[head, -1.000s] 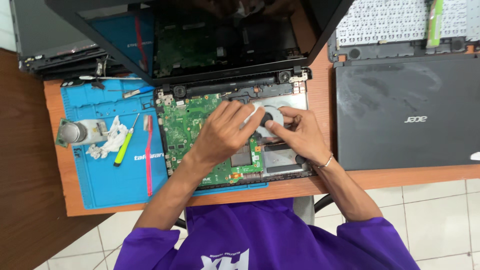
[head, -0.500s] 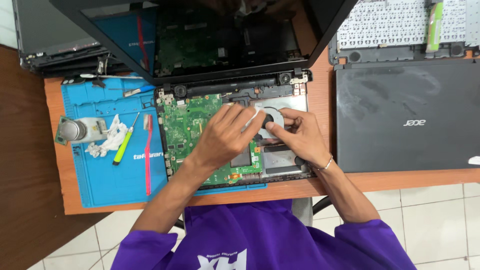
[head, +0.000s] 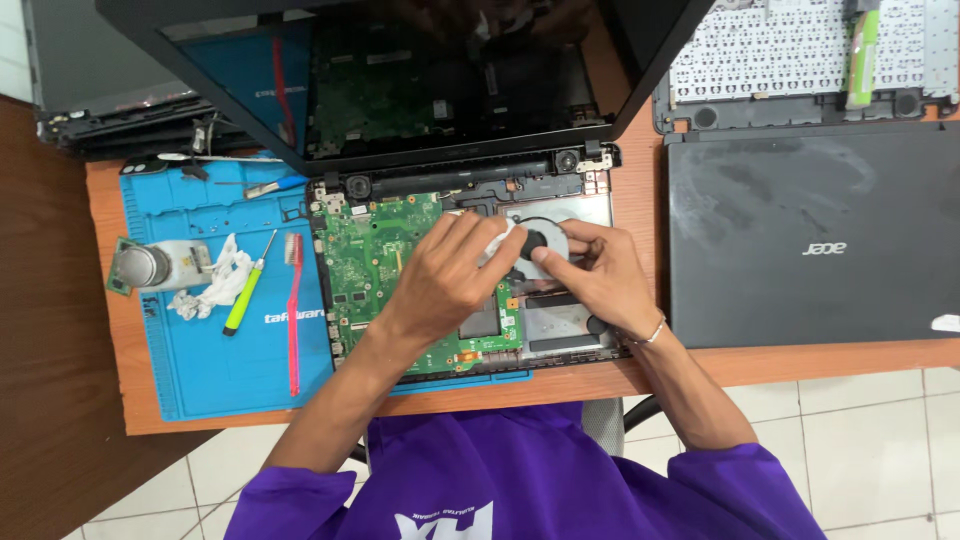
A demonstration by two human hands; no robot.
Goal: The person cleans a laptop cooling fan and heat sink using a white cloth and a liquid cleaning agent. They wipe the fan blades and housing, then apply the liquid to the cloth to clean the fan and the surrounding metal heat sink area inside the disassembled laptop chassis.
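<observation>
An opened laptop base with a green motherboard [head: 365,265] lies on the desk, its dark screen [head: 400,80] tilted back. My left hand [head: 445,285] pinches a small white tissue [head: 497,240] against the round black cooling fan [head: 540,238] in its silver housing. Beside it, my right hand [head: 590,275] rests on the fan's lower right edge, fingertips touching the fan hub. A thin bracelet circles my right wrist.
A blue work mat [head: 215,330] on the left holds a green-handled screwdriver [head: 245,290], a red toothbrush [head: 293,310], a crumpled tissue [head: 215,285] and a metal-topped part [head: 150,265]. A closed black laptop [head: 800,240] lies right, a detached keyboard [head: 800,50] behind it.
My hands stay on the fan; the left fingers and tissue have shifted slightly over the fan hub. Nothing else has moved.
</observation>
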